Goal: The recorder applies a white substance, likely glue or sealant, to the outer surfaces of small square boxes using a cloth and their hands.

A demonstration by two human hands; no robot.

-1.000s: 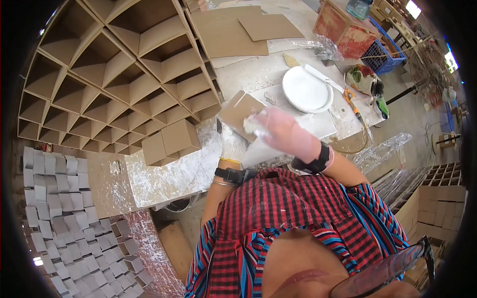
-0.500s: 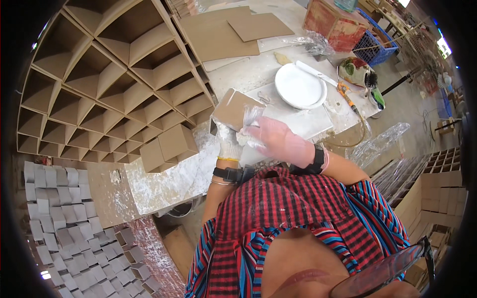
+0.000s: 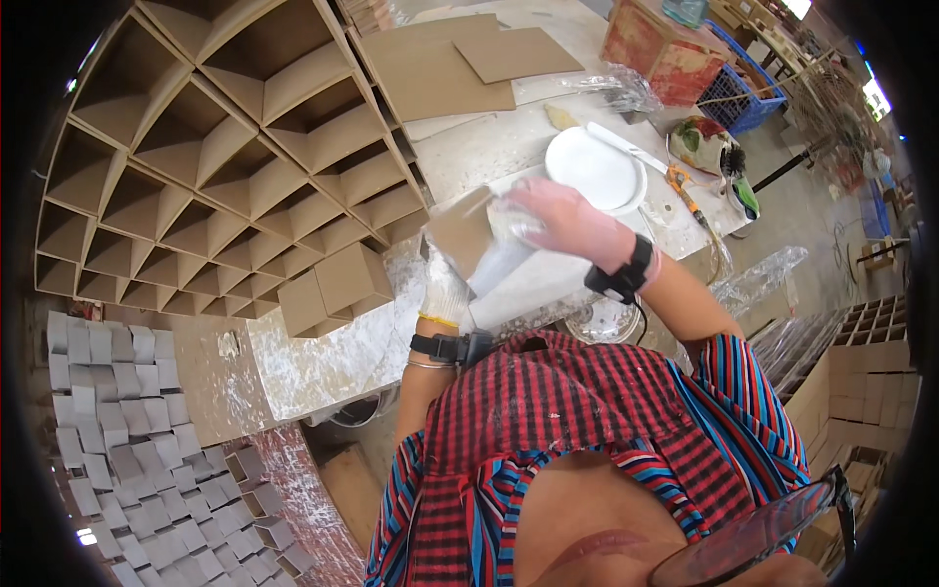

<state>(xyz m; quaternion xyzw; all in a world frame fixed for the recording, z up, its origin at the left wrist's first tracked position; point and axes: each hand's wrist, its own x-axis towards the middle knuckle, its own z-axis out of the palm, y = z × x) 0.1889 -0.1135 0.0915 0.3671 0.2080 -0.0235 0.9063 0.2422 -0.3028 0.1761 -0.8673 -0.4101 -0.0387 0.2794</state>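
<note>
In a white knit glove with a yellow cuff edge, my left hand (image 3: 445, 291) grips a small brown cardboard box (image 3: 460, 233) from its near left side, holding it tilted above the table. A whitish side of the box faces right. My right hand (image 3: 567, 217), in a pink glove, is closed at the box's upper right edge. Something whitish shows at its fingers, too blurred to name. Just beyond it, a round white dish (image 3: 587, 161) holds white paste or liquid, with a flat white stick (image 3: 626, 147) across its rim.
A brown cardboard grid of compartments (image 3: 249, 127) stands at left, two brown boxes (image 3: 337, 289) beside it. Flat cardboard sheets (image 3: 430, 68) lie at the back. An orange-handled tool with a hose (image 3: 685, 196) lies right. Grey-white boxes (image 3: 127, 421) are stacked lower left.
My right hand has moved up and right along the box, from its near edge to its upper right edge. The box has turned, showing more of its whitish side.
</note>
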